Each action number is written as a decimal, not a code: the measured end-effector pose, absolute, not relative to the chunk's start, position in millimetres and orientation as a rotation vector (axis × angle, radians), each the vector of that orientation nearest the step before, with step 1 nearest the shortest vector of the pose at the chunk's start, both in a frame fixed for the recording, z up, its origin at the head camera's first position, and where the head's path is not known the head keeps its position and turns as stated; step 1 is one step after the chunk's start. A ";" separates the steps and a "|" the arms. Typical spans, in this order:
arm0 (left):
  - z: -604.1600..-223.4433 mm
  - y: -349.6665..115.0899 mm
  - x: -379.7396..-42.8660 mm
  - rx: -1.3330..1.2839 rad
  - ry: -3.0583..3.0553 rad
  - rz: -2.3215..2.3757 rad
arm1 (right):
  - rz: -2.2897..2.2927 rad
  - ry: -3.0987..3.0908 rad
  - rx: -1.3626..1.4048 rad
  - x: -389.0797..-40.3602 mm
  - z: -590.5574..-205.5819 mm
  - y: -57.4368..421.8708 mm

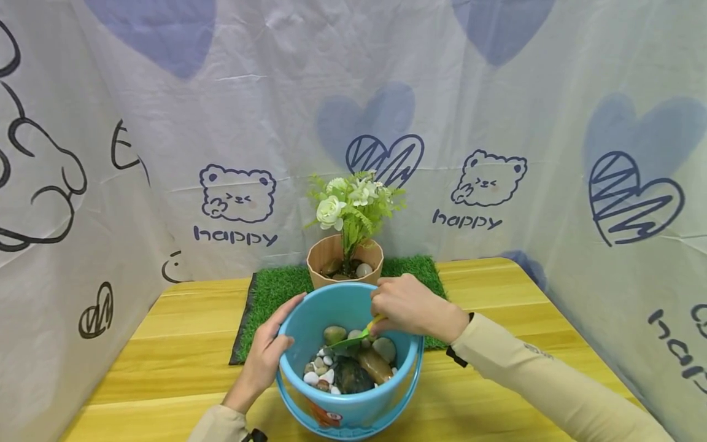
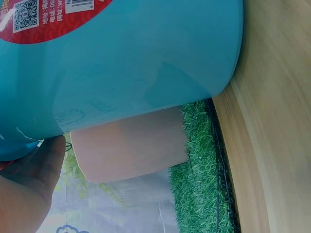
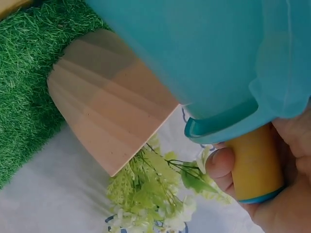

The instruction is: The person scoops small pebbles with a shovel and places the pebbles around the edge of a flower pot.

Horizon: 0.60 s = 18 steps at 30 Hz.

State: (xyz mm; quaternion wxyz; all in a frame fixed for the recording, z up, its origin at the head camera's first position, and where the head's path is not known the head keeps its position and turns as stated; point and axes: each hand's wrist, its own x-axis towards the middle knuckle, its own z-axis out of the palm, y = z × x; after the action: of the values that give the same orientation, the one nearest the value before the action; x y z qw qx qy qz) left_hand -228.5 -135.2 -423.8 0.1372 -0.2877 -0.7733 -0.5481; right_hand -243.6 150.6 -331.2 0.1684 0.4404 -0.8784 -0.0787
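Note:
A light-blue bucket (image 1: 353, 409) stands on the table, tilted slightly towards me. Its inside holds several stones: small white pebbles (image 1: 312, 378), a large dark stone (image 1: 352, 374) and a long brown one (image 1: 375, 366). My left hand (image 1: 264, 356) holds the bucket's left rim, thumb over the edge and fingers along the outside wall. With my right hand (image 1: 411, 306) I grip the yellow handle (image 3: 256, 162) of a toy shovel, above the bucket's right side. The shovel's green blade (image 1: 347, 342) reaches down among the stones; its tip is hard to make out.
Behind the bucket, a tan flowerpot (image 1: 323, 264) with white flowers (image 1: 331, 212) and stones stands on a green turf mat (image 1: 276, 285). The wooden table (image 1: 182, 344) extends to both sides. Printed white cloth (image 1: 309, 61) hangs around the back and sides.

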 end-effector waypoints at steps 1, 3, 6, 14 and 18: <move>-424.0 -134.7 -228.6 -0.830 -2.238 -1.586 | -0.216 -2.514 1.245 -243.3 -331.1 150.2; -424.7 -133.9 -229.2 -0.830 -2.236 -1.591 | -0.180 -2.559 1.232 -243.1 -330.6 149.1; -424.9 -134.1 -229.2 -0.826 -2.243 -1.596 | -0.097 -2.636 1.199 -243.7 -328.8 143.9; -424.1 -134.2 -228.6 -0.827 -2.237 -1.606 | -0.052 -2.681 1.120 -241.4 -329.0 127.9; -423.5 -134.4 -229.0 -0.837 -2.230 -1.598 | -0.242 -2.507 1.145 -238.5 -334.3 131.5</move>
State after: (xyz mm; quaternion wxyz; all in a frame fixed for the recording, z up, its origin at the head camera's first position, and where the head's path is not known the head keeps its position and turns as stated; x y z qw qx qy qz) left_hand -229.0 -134.4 -423.5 0.1362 -0.2893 -0.7703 -0.5518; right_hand -238.5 131.5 -334.3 0.1862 0.4064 -0.8904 -0.0859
